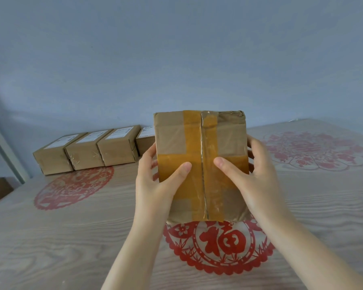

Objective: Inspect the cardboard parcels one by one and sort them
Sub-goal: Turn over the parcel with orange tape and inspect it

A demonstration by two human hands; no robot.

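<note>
- Fingers point(148, 158) of the left hand point(157, 183) are wrapping round the left edge of the held parcel point(224, 141), with the thumb lying flat on the facing side. The right hand point(260, 181) is mirroring this on the right edge, so both hands are gripping the box.
- The parcel is hanging in the air above the table point(50, 237), over a red paper-cut point(218, 245), and is tilting so that its taped face is pointing at the camera.
- That tilt is probably serving the inspection: the crossing tape point(194, 164) and the centre seam are getting a full look.
- Both forearms are reaching forward and up, with the palms turning inward toward each other.
- A row of parcels point(88, 151) is sitting at the far left against the wall, labels up. It is seemingly the sorted group, and the held one is not yet lying with it.
</note>
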